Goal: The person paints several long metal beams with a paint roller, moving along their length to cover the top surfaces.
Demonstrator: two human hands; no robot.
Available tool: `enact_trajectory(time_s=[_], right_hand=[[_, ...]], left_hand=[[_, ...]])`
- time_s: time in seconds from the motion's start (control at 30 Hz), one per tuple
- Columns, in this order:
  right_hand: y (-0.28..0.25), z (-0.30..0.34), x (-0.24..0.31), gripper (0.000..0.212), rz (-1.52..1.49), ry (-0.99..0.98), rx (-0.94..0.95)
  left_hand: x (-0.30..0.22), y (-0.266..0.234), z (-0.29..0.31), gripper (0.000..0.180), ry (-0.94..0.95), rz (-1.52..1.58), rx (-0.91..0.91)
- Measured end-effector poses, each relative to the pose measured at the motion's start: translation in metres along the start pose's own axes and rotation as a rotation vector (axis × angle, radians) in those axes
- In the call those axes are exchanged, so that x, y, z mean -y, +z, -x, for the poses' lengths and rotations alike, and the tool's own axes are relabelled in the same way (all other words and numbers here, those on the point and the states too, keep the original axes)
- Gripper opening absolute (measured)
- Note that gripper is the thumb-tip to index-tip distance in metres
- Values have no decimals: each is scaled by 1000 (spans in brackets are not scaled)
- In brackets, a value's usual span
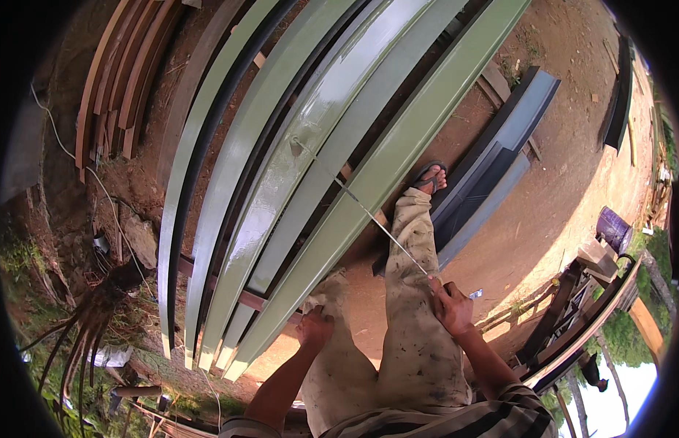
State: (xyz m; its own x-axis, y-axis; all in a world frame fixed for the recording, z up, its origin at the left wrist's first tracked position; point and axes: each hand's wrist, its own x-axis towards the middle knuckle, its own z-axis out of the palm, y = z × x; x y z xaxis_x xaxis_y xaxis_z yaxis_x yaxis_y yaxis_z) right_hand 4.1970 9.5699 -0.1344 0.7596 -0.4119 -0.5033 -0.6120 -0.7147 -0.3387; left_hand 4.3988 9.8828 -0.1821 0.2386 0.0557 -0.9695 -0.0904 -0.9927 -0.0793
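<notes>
My right hand [453, 308] is closed around the near end of a long thin rod [383, 228]. The rod slants up and left over the green beams, and a small roller-like head [296, 147] at its far end rests on a glossy, wet-looking green beam [270, 191]. Too little of that head shows to be sure of its kind. My left hand [315, 326] is curled into a fist by my left leg, near the closest green beam [398, 157], with nothing visible in it.
Several green beams lie side by side on a dark red crossbar [253, 300]. Dark grey beams [474, 175] lie right of my sandalled foot [430, 177]. Brown boards [120, 80] are stacked at far left. A purple bucket [614, 228] and timber stand at the right.
</notes>
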Motion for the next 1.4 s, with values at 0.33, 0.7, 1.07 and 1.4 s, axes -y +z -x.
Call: enact_trajectory(time_s=[0.33,0.7,1.07,1.4], right_hand=[[26,-51,58,71,-249,161,-135],[46,-37,69,83,-665,98,74],[91,-42,94,78,-679,145,-47],[51,-215,124,81,-586,278,-408]], left_hand=[[-16,-1,-4,62,-41,-118,-38],[-38,-20,-4,58,-1,-254,-46],[-13,-28,-9,58,44,-272,-40],[-17,-22,-4,57,50,-226,-41]])
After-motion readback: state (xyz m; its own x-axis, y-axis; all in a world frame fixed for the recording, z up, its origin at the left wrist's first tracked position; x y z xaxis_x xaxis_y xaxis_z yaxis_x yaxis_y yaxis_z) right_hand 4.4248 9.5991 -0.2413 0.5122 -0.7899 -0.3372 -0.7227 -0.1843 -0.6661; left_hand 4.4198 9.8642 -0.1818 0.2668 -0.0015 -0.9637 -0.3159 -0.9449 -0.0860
